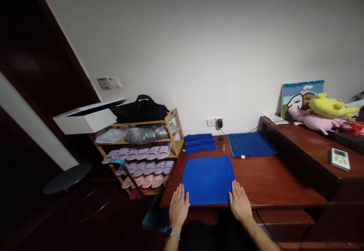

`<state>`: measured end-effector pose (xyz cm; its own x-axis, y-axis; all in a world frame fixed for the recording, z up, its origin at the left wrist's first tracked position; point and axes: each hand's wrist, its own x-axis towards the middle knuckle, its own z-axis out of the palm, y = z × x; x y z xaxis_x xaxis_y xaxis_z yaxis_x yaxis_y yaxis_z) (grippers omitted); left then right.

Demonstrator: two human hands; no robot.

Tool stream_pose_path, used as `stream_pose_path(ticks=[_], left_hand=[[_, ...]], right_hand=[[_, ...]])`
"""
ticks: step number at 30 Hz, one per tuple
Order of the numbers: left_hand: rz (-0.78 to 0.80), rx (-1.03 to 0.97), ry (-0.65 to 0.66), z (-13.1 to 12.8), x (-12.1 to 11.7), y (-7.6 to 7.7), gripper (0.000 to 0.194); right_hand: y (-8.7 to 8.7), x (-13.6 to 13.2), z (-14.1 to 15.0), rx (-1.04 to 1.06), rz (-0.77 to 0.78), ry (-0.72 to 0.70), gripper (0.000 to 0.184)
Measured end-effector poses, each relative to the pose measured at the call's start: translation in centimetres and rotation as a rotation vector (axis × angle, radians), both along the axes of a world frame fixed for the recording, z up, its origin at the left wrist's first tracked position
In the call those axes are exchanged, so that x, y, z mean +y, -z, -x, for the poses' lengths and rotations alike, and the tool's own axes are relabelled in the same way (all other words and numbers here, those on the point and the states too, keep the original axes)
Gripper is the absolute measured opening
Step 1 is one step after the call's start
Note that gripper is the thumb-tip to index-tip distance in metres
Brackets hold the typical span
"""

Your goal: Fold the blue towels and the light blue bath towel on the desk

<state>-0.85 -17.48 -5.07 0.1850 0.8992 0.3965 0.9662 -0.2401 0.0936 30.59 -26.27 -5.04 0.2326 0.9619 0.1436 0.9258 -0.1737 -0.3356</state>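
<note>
A blue cloth (209,181) lies spread flat at the front of the brown wooden table (264,179). My left hand (179,205) rests at its near left corner, fingers stretched out and pointing away from me. On the opposite side, my right hand (239,201) lies flat with its fingertips at the cloth's right edge. Neither hand grasps anything. Behind this cloth, a folded blue cloth (200,143) sits near the wall at the left. Another blue cloth (253,144), with a green edge, is laid out at the back right.
On the left stands a wooden shoe rack (174,129) with several slippers (142,152), a black bag (142,110) and a white box (85,122). A raised ledge (309,145) at right bears plush toys (315,122) and a white device (339,159). A charger (219,123) is plugged into the wall.
</note>
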Motion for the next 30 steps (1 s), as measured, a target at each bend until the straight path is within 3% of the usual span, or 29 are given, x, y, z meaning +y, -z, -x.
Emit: stream_pose_path(ticks=[5,10,12,15,19,25,27,30], left_hand=[[-0.027,0.011,0.0,0.2,0.0,0.4,0.064],[-0.049,-0.011,-0.006,0.4,0.0,0.4,0.061],[-0.039,-0.014,-0.009,0.5,0.0,0.5,0.061],[-0.01,-0.016,-0.013,0.7,0.2,0.9,0.062],[0.011,-0.006,0.001,1.3,0.6,1.4,0.062],[0.152,0.04,-0.019,2.7,2.4,0.8,0.065],[0.118,0.025,-0.029,0.9,3.1,-0.4,0.065],[0.066,-0.015,0.105,-6.2,3.3,-2.5,0.062]], right_hand=[[-2.2,1.0,-1.0,0.128,0.121,-0.029,0.07],[-5.0,4.4,-1.9,0.099,0.111,-0.015,0.069],[-5.0,5.6,-2.0,0.089,0.148,-0.008,0.068],[-3.4,6.5,-2.0,0.068,0.179,-0.028,0.069],[-1.7,6.6,-1.9,0.054,0.123,-0.035,0.07],[-2.3,6.7,-1.8,0.088,0.109,-0.044,0.068],[-2.5,6.8,-1.8,0.101,0.107,-0.044,0.068],[-2.5,6.7,-1.8,0.119,0.098,-0.036,0.068]])
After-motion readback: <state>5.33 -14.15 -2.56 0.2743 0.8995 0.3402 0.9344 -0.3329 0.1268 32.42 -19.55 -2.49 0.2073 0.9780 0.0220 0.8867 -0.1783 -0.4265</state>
